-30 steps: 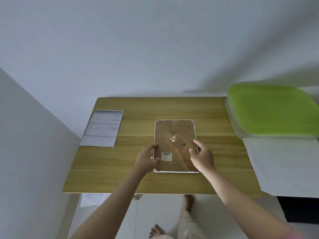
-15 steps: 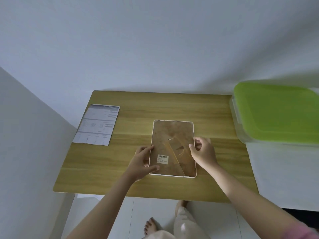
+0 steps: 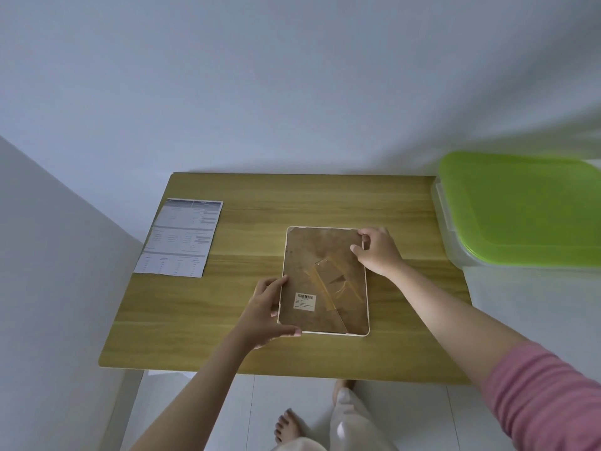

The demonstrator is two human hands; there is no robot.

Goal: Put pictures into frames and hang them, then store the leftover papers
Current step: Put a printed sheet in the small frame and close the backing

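A white-rimmed picture frame [image 3: 320, 265] lies face down on the wooden table [image 3: 247, 340], its brown backing board and folded stand facing up, with a barcode sticker near the lower left. My left hand [image 3: 265, 312] grips the frame's lower left edge, thumb along the bottom rim. My right hand [image 3: 379, 250] pinches something small at the frame's upper right edge, probably a backing clip. A printed sheet of paper [image 3: 182, 237] lies flat at the table's left side.
A clear plastic storage box with a green lid [image 3: 520, 206] stands on a white surface [image 3: 533, 307] right of the table. White walls close in behind and on the left. My bare feet and the floor show below the table's front edge.
My right hand has moved from the frame's middle right edge up to its upper right corner. My left hand has stayed at the lower left edge. The camera view has shifted slightly.
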